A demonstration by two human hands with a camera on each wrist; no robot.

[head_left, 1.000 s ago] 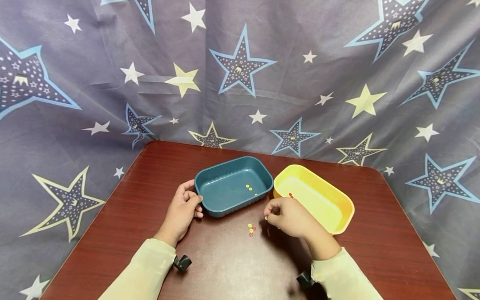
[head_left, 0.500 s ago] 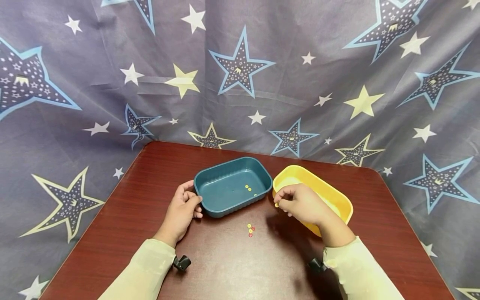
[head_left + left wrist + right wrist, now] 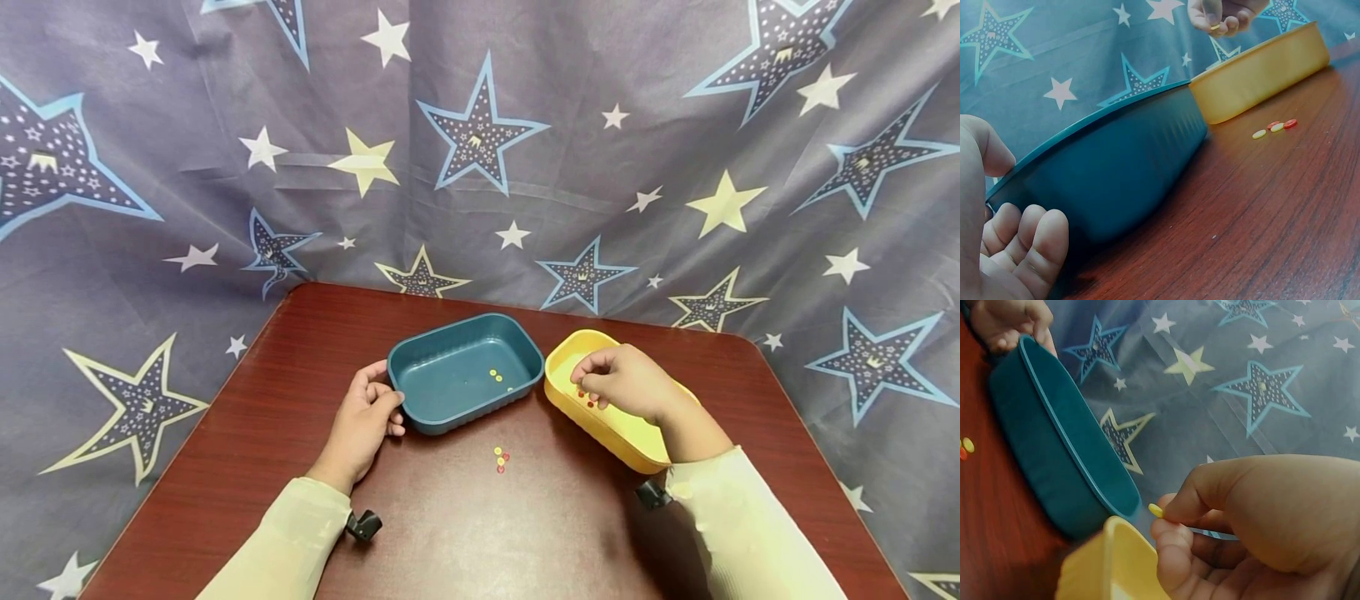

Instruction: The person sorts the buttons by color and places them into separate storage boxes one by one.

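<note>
The yellow disc (image 3: 1156, 510) is probably very light and stiff, likely hard plastic, and its smooth face may make it a little slippery. It is best taken across its edge between thumb and fingertip, since something so thin gives little to hold (a firm squeeze could flick it away). Breaking seems unlikely.

That is how the right hand (image 3: 632, 385) has it: thumb and forefinger nearly together, the disc pinched between their tips, above the yellow tub (image 3: 607, 440). The disc is small, flat and bright yellow, with part of its rim poking out; whether it has holes is too small to tell.

The left hand (image 3: 365, 421) grips the near-left end of the blue-green tub (image 3: 438, 387), thumb at the rim and fingers curled against the outer wall. Loose yellow discs (image 3: 1259, 134) and loose red discs (image 3: 1290, 124) lie close together on the tabletop (image 3: 450, 533).
</note>
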